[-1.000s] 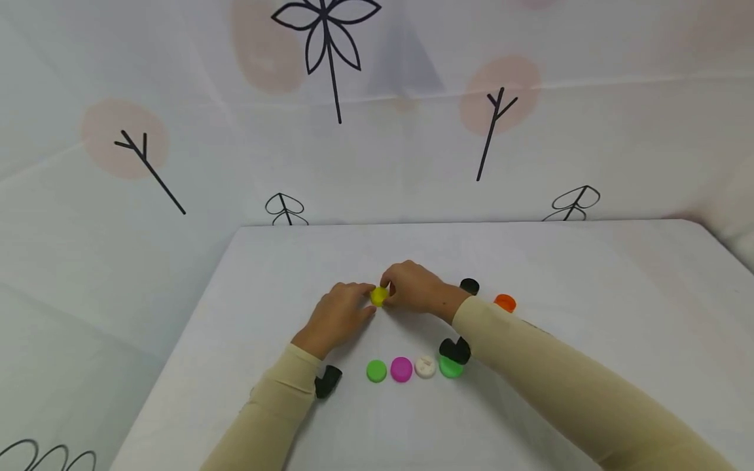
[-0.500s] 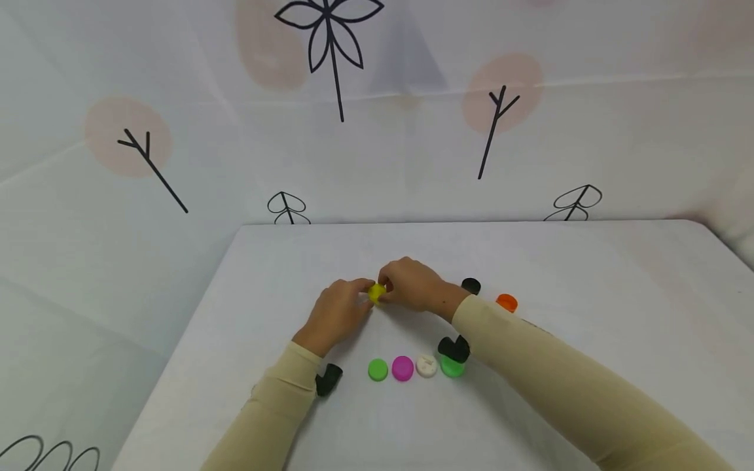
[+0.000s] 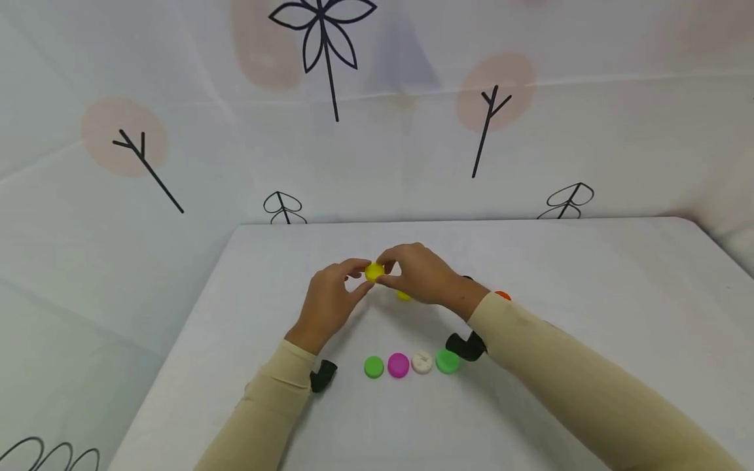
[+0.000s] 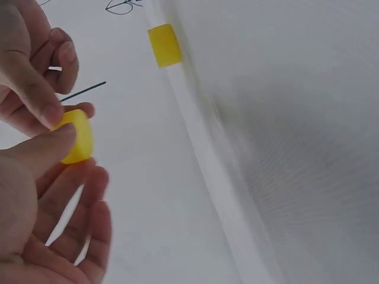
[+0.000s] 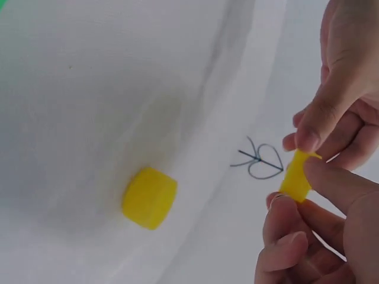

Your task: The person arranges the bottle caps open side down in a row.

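Both hands meet above the far middle of the table, pinching one small yellow piece (image 3: 374,272), round and short like a bottle cap. My left hand (image 3: 328,297) holds it from the left, its thumb across the piece (image 4: 83,142) in the left wrist view. From the right, my right hand (image 3: 421,271) has it between thumb and fingers. A second yellow piece (image 5: 150,198) lies on the table below. In the head view the right hand partly covers it.
Nearer the front of the white table (image 3: 377,425) is a row of round pieces: green (image 3: 374,367), magenta (image 3: 398,365), white (image 3: 421,362) and brighter green (image 3: 448,361). An orange piece (image 3: 503,296) shows partly behind the right sleeve. A patterned cloth hangs behind.
Both hands have risen off the table and moved slightly farther away, carrying the yellow piece together. The second yellow piece has come into sight under the right hand.
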Demonstrator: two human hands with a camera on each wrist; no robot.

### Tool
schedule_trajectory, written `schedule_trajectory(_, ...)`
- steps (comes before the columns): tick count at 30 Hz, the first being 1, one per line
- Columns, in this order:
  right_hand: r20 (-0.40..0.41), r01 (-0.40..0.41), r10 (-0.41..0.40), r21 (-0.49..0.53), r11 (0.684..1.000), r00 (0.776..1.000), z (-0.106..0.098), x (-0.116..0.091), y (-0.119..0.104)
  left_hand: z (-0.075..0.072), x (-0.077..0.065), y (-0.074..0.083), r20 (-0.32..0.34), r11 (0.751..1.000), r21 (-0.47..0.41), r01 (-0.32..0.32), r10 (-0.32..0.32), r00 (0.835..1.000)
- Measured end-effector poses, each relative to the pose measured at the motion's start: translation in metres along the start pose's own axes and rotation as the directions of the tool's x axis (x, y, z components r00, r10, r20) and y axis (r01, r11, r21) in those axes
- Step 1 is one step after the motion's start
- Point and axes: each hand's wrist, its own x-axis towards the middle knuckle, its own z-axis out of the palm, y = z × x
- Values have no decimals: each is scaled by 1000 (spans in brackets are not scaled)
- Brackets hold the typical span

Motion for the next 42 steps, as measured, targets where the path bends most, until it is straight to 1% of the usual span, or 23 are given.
schedule_trajectory(3,-32,13,-11,57,998,999,-6,-5,2,0,0,1,-72,998,-12,-63,62,995)
schedule_trajectory(6,-77,35,-26,117,993,997,-12,-12,3,-1,0,3,-140,991,-25,-130,125,982)
schedule_trajectory(10,-139,76,-52,174,982,989,-17,-20,3,-3,1,5,-213,975,-56,-217,201,956)
schedule_trajectory(13,-167,95,-61,209,973,984,-19,-25,1,-4,2,7,-263,958,-76,-275,247,933)
schedule_trajectory(16,-187,107,-63,236,966,980,-21,-30,0,-6,3,10,-303,946,-86,-314,275,912)
schedule_trajectory(18,-205,114,-63,244,963,977,-23,-34,-1,-6,4,12,-316,941,-93,-327,283,905)
schedule_trajectory(20,-224,123,-66,249,961,972,-23,-37,-1,-6,5,15,-315,939,-99,-329,284,905)
schedule_trajectory(22,-240,131,-69,251,959,968,-24,-41,-1,-6,5,17,-304,940,-120,-320,272,913)
schedule_trajectory(24,-255,132,-66,252,959,965,-24,-45,0,-6,6,21,-278,942,-156,-298,248,928)
schedule_trajectory(28,-270,123,-48,267,956,962,-24,-53,2,-5,6,27,-197,943,-243,-226,180,964)
schedule_trajectory(31,-283,122,-37,290,949,958,-24,-59,5,-4,6,33,-137,945,-266,-190,158,978)
schedule_trajectory(33,-290,122,-31,302,946,957,-23,-62,7,-4,5,37,-111,947,-265,-179,155,982)
schedule_trajectory(37,-291,107,-6,333,937,957,-20,-66,10,-4,2,43,-82,947,-270,-171,154,985)
schedule_trajectory(42,-287,86,28,378,922,958,-17,-70,12,-4,-2,45,-62,947,-258,-190,180,982)
